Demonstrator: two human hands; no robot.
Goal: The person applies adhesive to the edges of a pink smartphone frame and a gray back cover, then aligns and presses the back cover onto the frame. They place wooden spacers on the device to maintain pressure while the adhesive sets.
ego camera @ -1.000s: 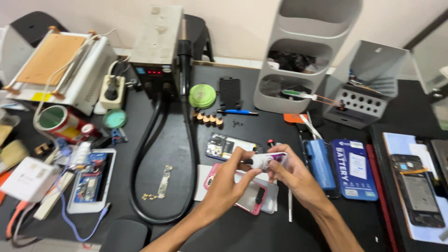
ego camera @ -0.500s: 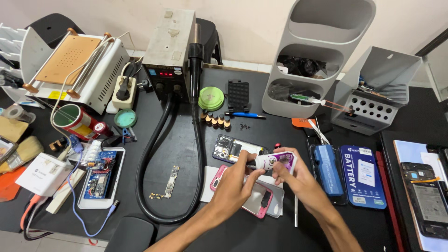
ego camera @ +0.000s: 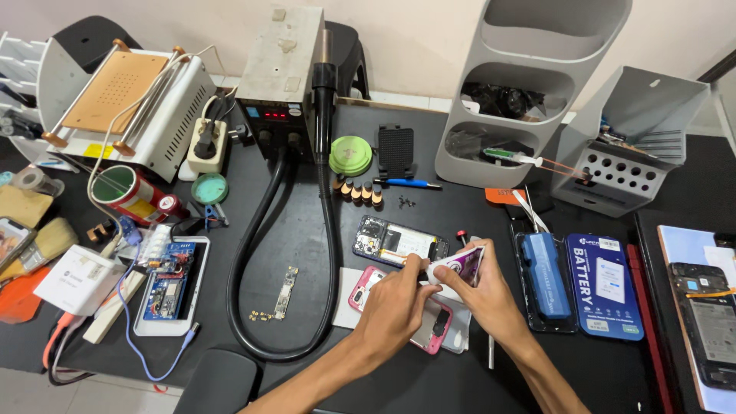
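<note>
black bench, both hands holding card

A green tape roll lies beside a black hose and blue battery box.

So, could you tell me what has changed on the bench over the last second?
Both hands have kept hold of the small white and purple packet; the left hand and right hand now work it lower, just above the pink phone case, with the left fingertips pinching its edge. The view itself shifted a little. The opened phone, the hot-air station and the blue battery box lie where they were.
</note>
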